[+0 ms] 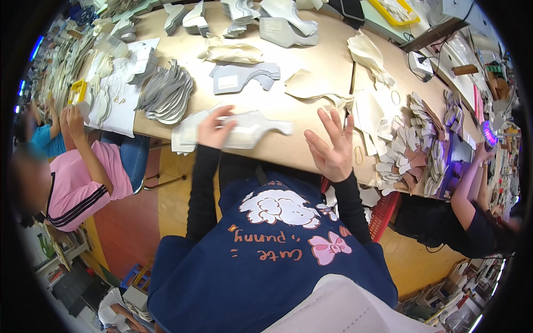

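Note:
Over the front edge of the table, my left hand [215, 127] is at a pale translucent cut piece [250, 132] with a narrow neck pointing right. Its fingers are bent and apart, and whether they touch the piece is hard to tell. More pale flat pieces [186, 132] lie to the left of that hand, partly hidden and jutting over the edge. My right hand [333, 145] is raised with spread fingers and nothing in it. Beyond the hands lie grey cut pieces [244, 76] with a light rectangle on top, and a curled cream sheet [316, 89].
A fanned grey stack [166, 91] sits at the left, with more stacks [288, 28] along the back. Mixed cut pieces [405, 158] are heaped at right beside a red basket [383, 216]. A person in pink [89, 172] sits at left; another's arm [469, 183] reaches in at right.

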`<action>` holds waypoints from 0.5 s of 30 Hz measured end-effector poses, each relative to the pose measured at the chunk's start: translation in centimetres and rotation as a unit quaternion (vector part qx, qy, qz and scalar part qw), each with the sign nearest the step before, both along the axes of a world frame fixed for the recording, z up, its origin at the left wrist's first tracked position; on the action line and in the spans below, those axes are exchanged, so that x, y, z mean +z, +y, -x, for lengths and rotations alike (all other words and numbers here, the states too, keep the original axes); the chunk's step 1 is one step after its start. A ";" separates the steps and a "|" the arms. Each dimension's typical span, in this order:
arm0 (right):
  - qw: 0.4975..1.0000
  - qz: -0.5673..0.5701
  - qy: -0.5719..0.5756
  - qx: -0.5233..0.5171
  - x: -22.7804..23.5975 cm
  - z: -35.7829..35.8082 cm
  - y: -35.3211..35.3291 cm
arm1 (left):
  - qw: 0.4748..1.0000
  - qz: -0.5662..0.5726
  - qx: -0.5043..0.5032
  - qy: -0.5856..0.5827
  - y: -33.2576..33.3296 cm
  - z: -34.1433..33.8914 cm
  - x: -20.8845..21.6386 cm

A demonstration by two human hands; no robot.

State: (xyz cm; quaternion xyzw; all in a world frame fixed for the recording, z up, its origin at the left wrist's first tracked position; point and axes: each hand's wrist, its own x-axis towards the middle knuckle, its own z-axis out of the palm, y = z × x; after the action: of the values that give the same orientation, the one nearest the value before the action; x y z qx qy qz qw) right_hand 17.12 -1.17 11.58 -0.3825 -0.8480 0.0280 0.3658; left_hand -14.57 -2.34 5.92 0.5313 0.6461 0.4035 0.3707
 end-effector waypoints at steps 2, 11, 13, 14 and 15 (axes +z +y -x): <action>0.997 -0.075 0.007 0.011 1.6 -0.5 0.6 | 0.998 0.005 0.064 0.023 -0.9 4.2 1.6; 0.983 -0.163 -0.027 0.081 3.4 0.4 2.1 | 0.981 -0.167 -0.008 0.096 -3.2 -2.2 9.3; 0.984 -0.157 -0.019 0.087 3.2 0.9 1.9 | 0.982 -0.130 -0.117 -0.065 -3.3 -5.4 11.3; 0.984 -0.155 -0.015 0.089 3.2 1.0 1.7 | 0.970 -0.139 -0.168 -0.106 -3.0 -6.4 12.1; 0.984 -0.153 -0.007 0.090 3.1 1.1 1.4 | 0.953 -0.137 -0.212 -0.170 -2.5 -7.4 12.7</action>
State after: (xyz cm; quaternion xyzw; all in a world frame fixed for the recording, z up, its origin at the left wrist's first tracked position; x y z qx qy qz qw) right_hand 16.07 0.23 14.72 -0.2444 -0.8758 -0.0713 0.4102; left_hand -7.16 -4.80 18.60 0.6251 0.3846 0.4847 0.4758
